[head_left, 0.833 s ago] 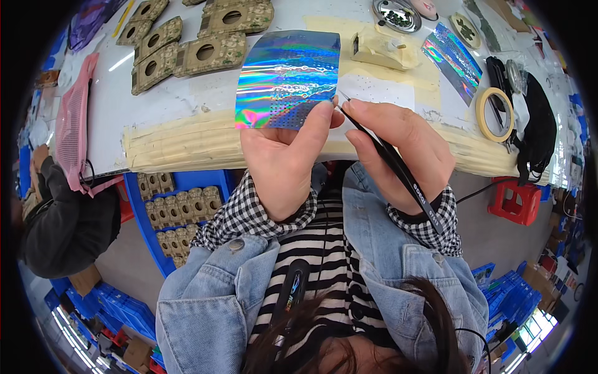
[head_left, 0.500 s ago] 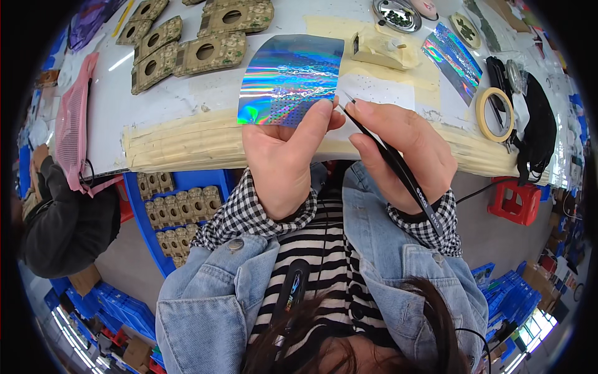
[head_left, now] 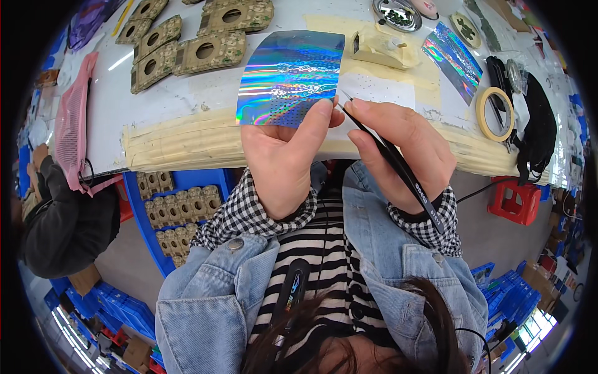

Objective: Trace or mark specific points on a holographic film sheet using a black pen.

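My left hand (head_left: 283, 146) pinches the lower right edge of a shiny holographic sheet (head_left: 289, 65), thumb on top and fingers beneath. Rows of tiny dark marks cover the sheet's lower part. In my right hand (head_left: 408, 146) is a pair of black tweezers (head_left: 398, 163), its handle slanting down toward my wrist. The tweezers' fine tips are just right of my left thumb, close to the sheet's edge. Whether anything tiny sits between the tips I cannot make out. Under the sheet lies the white tabletop, with a white paper (head_left: 389, 92) to its right.
Camouflage-patterned housings (head_left: 212, 51) with round holes lie at the far left. A small cream block-like device (head_left: 383, 50) stands beyond my hands. To the right are another holographic sheet (head_left: 453, 59), a tape roll (head_left: 494, 114) and a metal dish (head_left: 408, 22). A blue tray (head_left: 152, 232) of housings sits below left.
The holographic sheet has tilted slightly, so its reflections shift. My right hand and the tweezers have moved a very small amount; both grips stay the same.
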The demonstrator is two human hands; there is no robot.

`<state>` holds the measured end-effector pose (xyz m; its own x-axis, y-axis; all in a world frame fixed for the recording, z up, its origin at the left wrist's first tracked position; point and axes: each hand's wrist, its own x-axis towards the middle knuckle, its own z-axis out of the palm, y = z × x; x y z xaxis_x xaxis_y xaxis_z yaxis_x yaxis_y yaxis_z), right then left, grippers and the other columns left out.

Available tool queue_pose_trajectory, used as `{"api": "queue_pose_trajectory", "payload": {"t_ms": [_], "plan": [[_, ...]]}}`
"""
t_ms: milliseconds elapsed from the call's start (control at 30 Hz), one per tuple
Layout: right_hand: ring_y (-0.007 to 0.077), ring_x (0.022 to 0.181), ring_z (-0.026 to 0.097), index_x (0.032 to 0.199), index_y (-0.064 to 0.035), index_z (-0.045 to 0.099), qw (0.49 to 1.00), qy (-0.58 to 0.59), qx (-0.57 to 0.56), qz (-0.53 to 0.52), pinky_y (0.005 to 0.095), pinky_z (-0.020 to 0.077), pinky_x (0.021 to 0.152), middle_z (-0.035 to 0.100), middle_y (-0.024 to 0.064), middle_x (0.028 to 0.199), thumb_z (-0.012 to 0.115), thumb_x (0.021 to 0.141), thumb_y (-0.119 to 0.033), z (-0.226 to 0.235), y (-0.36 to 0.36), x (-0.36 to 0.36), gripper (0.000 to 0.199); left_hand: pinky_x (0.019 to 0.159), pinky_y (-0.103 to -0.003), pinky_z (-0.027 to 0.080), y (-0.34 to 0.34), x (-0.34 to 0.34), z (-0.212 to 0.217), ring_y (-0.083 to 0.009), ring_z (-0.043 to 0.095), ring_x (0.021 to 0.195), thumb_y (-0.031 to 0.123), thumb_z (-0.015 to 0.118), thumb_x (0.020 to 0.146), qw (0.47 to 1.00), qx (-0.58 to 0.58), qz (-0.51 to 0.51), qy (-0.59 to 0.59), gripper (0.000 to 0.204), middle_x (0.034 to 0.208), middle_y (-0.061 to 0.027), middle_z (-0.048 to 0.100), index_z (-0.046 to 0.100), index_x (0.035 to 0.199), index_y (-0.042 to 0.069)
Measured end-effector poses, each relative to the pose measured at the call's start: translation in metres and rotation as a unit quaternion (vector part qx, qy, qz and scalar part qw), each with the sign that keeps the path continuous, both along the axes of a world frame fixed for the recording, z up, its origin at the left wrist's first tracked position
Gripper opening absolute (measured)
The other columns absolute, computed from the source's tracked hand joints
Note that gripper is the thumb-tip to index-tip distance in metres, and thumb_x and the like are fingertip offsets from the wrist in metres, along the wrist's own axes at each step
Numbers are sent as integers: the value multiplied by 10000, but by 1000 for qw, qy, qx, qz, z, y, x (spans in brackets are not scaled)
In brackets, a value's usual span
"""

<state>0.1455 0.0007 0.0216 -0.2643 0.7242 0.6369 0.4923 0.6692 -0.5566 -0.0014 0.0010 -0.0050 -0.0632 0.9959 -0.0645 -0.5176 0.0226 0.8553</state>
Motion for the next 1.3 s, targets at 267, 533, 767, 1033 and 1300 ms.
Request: {"api": "queue_pose_trajectory", "payload": {"t_ms": [267,533,767,1033,1300], "plan": [[264,758,658,958,21,625,1000,1,13,6,311,529,664,662,135,862,725,683,27,0,2,0,292,686,-265,517,0,-1,1,-142,627,747,-7,610,825,1000,5,0,-1,149,869,-79,639,582,968,-32],[261,755,658,958,22,626,1000,7,9,-3,310,530,666,662,132,866,723,684,29,-1,1,0,291,680,-262,510,0,-1,2,-141,627,750,-4,604,828,1000,10,-1,13,137,865,-74,637,580,960,-31],[257,764,657,956,20,628,1000,2,1,1,308,530,670,663,134,877,720,688,28,1,2,0,283,674,-261,511,1,0,3,-141,627,747,-11,605,825,1000,7,4,8,139,861,-75,636,579,960,-31],[258,759,656,955,18,628,1000,-1,9,0,307,530,667,663,135,869,719,688,28,1,2,1,282,675,-258,514,2,0,2,-141,629,747,-17,608,821,1000,5,1,1,142,871,-78,637,581,960,-31],[246,778,657,975,21,624,1000,-2,-3,6,295,516,688,667,142,876,701,725,12,1,3,0,262,673,-259,514,1,0,3,-141,629,744,-15,609,820,1000,-2,2,4,141,862,-77,637,581,958,-30]]}}
